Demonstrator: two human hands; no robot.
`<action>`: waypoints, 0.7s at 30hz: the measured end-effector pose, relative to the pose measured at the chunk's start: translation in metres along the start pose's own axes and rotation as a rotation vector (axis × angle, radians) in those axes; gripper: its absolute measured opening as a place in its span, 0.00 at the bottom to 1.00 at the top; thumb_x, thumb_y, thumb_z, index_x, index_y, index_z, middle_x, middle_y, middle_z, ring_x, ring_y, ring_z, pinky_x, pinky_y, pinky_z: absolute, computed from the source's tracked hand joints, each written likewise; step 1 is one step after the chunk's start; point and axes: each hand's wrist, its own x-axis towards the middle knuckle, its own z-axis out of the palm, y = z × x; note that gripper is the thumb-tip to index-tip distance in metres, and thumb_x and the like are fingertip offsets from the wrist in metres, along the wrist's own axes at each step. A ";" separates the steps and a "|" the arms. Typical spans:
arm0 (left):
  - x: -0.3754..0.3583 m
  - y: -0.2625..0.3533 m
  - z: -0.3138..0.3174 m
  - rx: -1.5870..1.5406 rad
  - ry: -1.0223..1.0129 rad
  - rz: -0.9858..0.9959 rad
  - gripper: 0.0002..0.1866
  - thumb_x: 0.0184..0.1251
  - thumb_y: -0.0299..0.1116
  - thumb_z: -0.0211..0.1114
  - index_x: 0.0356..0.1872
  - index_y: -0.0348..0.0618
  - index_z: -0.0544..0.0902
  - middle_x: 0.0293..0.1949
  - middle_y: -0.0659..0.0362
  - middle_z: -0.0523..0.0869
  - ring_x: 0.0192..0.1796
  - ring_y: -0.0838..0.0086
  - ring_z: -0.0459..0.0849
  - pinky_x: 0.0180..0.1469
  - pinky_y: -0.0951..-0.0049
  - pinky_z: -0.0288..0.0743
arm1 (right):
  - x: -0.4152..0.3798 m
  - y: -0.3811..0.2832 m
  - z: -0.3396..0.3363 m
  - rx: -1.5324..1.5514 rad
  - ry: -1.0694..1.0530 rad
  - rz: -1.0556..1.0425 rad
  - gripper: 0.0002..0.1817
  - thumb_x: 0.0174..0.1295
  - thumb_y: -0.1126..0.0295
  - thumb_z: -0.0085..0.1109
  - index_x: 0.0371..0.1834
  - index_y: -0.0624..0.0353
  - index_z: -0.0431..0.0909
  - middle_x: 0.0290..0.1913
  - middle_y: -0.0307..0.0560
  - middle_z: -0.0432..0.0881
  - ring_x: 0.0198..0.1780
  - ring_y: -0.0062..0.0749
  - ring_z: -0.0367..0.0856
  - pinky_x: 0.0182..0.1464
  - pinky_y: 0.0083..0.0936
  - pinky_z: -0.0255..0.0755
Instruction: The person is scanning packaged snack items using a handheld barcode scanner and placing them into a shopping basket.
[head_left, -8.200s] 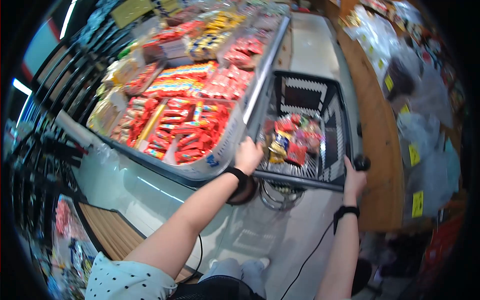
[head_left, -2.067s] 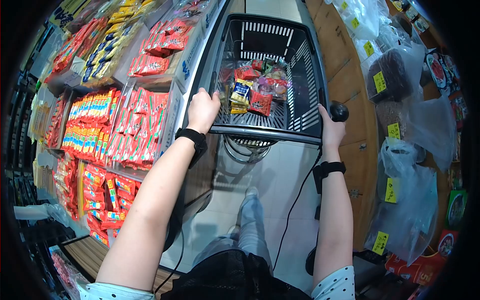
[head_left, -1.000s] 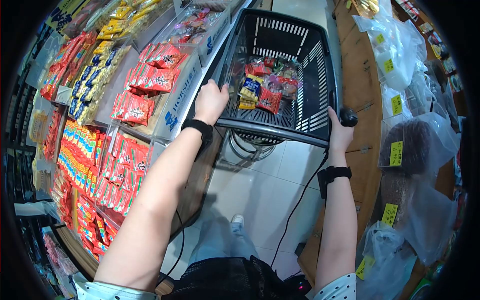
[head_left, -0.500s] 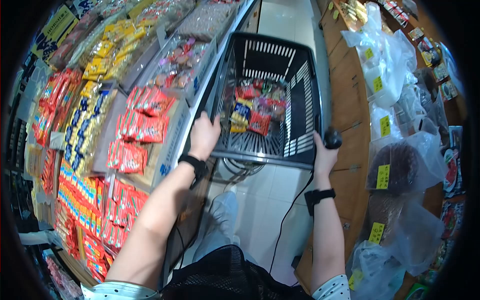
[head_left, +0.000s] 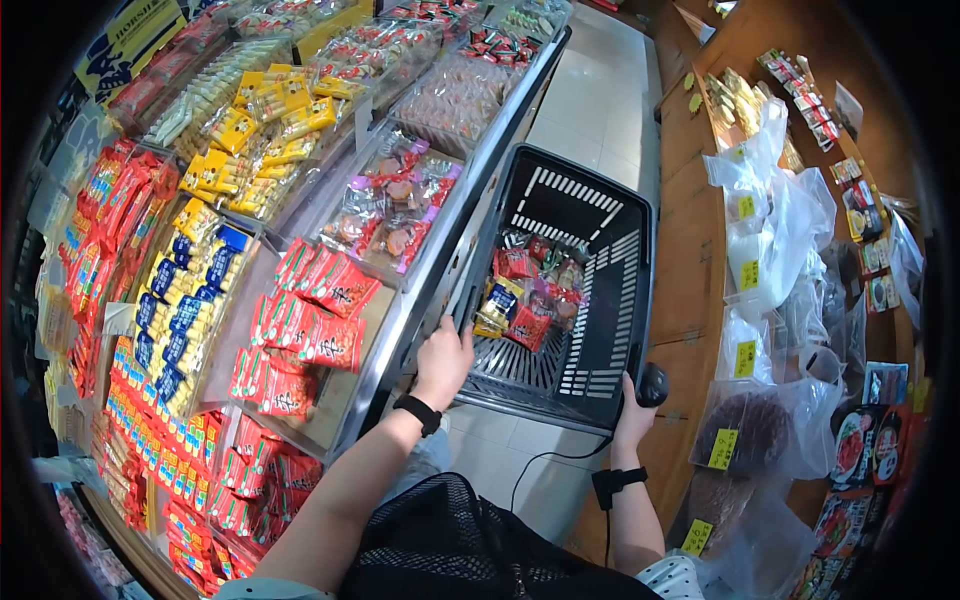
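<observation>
A black slatted shopping basket stands in the aisle in front of me. My left hand is closed on its near left rim, with a black band around the wrist. My right hand is closed at the near right corner, its fingers partly hidden. Beside that hand sits a rounded black object, whose kind I cannot make out. Several small packaged snacks lie inside the basket, among them a blue and yellow packet and a red packet.
Along the left runs a sloping display of bagged snacks, with red packets and yellow packets. A wooden counter borders the right side, bearing plastic bags with yellow price tags. A black cable hangs below the basket.
The basket and both hands appear lower in the view, and the basket is turned slightly. More of the left display and aisle shows ahead. Both hands keep their hold.
</observation>
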 end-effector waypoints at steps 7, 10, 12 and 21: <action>0.011 -0.002 0.007 -0.047 0.000 0.009 0.15 0.65 0.40 0.55 0.34 0.35 0.70 0.20 0.41 0.80 0.26 0.46 0.81 0.27 0.51 0.75 | 0.006 0.001 0.006 0.062 -0.009 0.053 0.32 0.51 0.60 0.70 0.55 0.68 0.69 0.53 0.52 0.75 0.53 0.34 0.73 0.58 0.29 0.63; 0.011 0.003 0.001 -0.070 -0.043 -0.034 0.16 0.65 0.41 0.56 0.34 0.34 0.70 0.20 0.39 0.79 0.27 0.43 0.80 0.29 0.50 0.74 | 0.010 0.010 0.005 0.139 -0.048 0.015 0.32 0.52 0.62 0.69 0.56 0.68 0.69 0.54 0.52 0.75 0.53 0.34 0.73 0.58 0.28 0.62; 0.010 0.001 0.002 -0.074 -0.023 -0.015 0.16 0.65 0.41 0.56 0.33 0.34 0.70 0.20 0.39 0.79 0.27 0.43 0.80 0.28 0.50 0.74 | 0.013 0.018 0.006 0.202 -0.056 -0.019 0.29 0.54 0.66 0.67 0.56 0.69 0.69 0.54 0.51 0.75 0.53 0.34 0.73 0.58 0.28 0.63; 0.012 0.011 0.003 0.144 -0.069 -0.079 0.18 0.64 0.44 0.56 0.38 0.36 0.69 0.27 0.44 0.81 0.29 0.50 0.82 0.30 0.55 0.77 | 0.025 0.049 0.013 0.277 -0.137 0.005 0.27 0.58 0.66 0.63 0.58 0.66 0.66 0.55 0.47 0.73 0.53 0.30 0.72 0.57 0.26 0.65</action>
